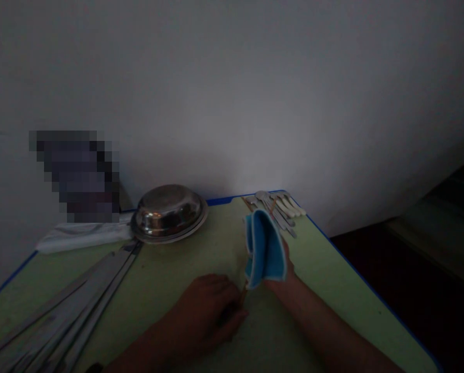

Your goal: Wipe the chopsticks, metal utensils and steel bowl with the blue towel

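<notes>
My left hand (212,305) is closed on the lower end of a thin brown stick (244,294) that looks like a chopstick. Around its middle is a blue cloth (266,248) with white edging, folded and standing up. My right hand (288,261) grips this cloth from behind, its fingers mostly hidden. A brown tip (273,205) shows above the cloth, in line with the stick. Just beyond lie several metal spoons (262,196) and other cutlery with white handles (292,207).
On the green table (193,259) with a blue edge, an upturned metal bowl (170,210) rests on plates at the back. Several long flat metal strips (96,290) lie at left, near a white folded bundle (84,235). A pixelated patch stands behind it. A grey wall (232,93) borders the far side.
</notes>
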A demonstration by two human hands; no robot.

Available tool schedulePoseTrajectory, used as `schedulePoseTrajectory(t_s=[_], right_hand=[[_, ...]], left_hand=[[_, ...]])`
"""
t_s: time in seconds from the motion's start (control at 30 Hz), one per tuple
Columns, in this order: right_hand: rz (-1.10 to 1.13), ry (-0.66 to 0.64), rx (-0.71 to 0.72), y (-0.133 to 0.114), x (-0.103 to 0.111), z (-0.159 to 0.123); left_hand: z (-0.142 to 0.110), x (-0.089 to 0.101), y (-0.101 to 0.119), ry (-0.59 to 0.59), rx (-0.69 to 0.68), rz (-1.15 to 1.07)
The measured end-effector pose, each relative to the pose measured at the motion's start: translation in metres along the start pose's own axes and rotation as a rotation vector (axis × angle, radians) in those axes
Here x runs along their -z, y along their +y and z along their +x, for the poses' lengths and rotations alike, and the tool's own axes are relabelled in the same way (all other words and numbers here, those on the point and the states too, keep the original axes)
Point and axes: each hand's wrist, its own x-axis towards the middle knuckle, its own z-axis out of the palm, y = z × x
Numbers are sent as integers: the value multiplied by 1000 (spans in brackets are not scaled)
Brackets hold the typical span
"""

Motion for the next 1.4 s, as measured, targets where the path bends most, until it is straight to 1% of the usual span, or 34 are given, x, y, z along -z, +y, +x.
schedulePoseTrajectory(t_s=[0.1,0.13,0.17,0.2,0.27,0.37,0.47,0.57,0.63,0.77,0.83,0.9,0.97,1.07,1.13,1.27,1.4], right_hand=[[204,254,-140,1,-3,1],[277,329,-164,0,-1,4],[339,392,-160,-2,2,7],[386,435,-131,-6,7,11],[489,486,-138,-13,15,17],[535,506,-113,-23,22,17],[486,461,-58,-30,15,5],[443,417,30,-44,-4,-7],[401,394,101,-59,-21,-11],[299,160,173,-98,-54,-13],[276,79,217,-113,-66,-12],[259,58,235,-122,-73,-9],[241,50,218,-124,-77,-5],[170,-5,185,-120,-78,4],[113,-28,169,-116,-79,11],[-15,-61,160,-107,-80,22],[-58,-139,156,-102,-79,27]], left_hand=[[1,0,0,-35,-30,40],[0,1,0,-55,-46,49],[0,2,1,-70,-64,53],[0,3,1,-78,-78,55],[-1,4,0,-77,-80,49],[-2,3,0,-70,-36,36],[-2,6,1,-44,37,-8],[-3,19,4,-57,87,-78],[-5,37,8,-82,116,-100],[-8,87,15,-155,236,-153],[-9,112,18,-208,293,-255],[-10,131,20,-165,353,-283],[-12,142,18,-129,383,-285],[-17,147,8,-135,402,-285],[-20,145,-2,-132,434,-278],[-23,140,-16,-72,528,-270],[-21,137,-26,-79,558,-250]])
